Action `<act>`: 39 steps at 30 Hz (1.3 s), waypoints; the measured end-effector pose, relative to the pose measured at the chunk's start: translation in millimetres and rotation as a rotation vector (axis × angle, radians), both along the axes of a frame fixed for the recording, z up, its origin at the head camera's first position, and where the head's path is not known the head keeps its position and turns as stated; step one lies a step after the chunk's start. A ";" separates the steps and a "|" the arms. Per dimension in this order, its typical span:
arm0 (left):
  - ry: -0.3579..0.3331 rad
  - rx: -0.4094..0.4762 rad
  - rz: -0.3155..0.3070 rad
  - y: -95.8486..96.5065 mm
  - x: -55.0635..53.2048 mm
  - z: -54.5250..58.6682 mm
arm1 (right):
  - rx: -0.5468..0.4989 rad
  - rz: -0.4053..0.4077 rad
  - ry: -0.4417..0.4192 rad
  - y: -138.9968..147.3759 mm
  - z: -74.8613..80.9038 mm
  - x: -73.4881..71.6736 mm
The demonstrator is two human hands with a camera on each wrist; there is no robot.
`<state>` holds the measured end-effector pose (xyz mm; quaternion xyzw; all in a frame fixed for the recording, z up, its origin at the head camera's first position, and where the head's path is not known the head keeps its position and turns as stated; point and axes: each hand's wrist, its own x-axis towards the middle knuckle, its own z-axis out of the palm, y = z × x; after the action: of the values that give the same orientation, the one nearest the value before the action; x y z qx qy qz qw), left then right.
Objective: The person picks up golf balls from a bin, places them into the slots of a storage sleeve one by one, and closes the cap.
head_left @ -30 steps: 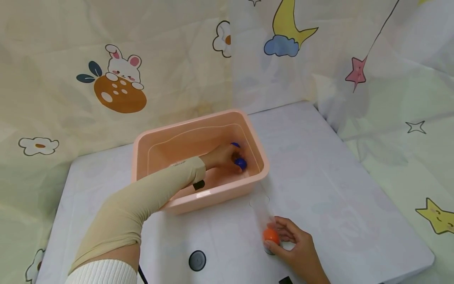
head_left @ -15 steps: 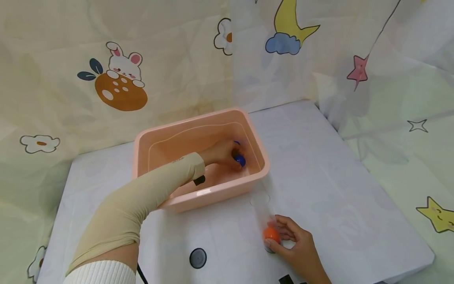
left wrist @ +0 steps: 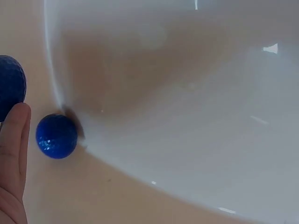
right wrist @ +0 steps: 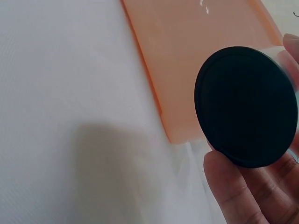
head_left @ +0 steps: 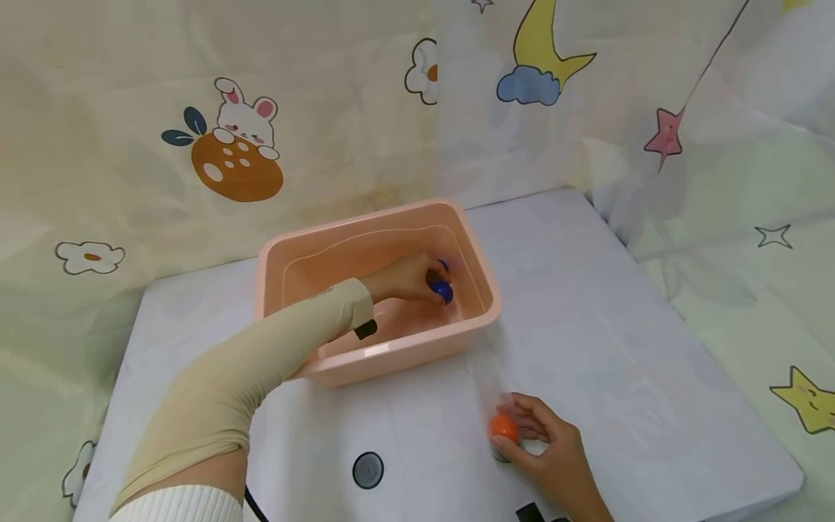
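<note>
Inside the peach plastic tub [head_left: 385, 349], my left hand [head_left: 407, 278] pinches a blue golf ball [head_left: 442, 292]; its edge also shows at the side of the left wrist view. A second blue golf ball [left wrist: 57, 136] lies in the tub's corner, just past the fingers and mostly hidden in the head view. On the near side of the tub, my right hand [head_left: 551, 451] grips a clear plastic tube [head_left: 484, 370] by its lower end. An orange ball [head_left: 504, 429] sits low in the tube. The tube's dark round base [right wrist: 245, 107] faces the right wrist camera.
A black round lid [head_left: 368, 470] lies flat on the white-covered table [head_left: 613, 326], left of the tube. Curtains with cartoon prints [head_left: 236, 168] hang behind the table and along its right side. A black cable [head_left: 256, 505] runs beside the left sleeve.
The head view has shifted slightly, so the scene sits a little further right. My left hand has drawn its ball slightly up and left within the tub. The right hand keeps its grip.
</note>
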<state>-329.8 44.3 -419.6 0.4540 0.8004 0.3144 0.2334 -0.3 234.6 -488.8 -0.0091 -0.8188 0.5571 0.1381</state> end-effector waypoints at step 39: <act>-0.142 0.143 0.107 -16.7 51.6 111.1 | 0.200 -0.006 0.266 38.1 34.8 -15.5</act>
<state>-278.2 27.6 -308.5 0.4025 0.7806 0.4139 0.2393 -15.8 272.7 -454.0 0.0759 -0.8447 0.4686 0.2471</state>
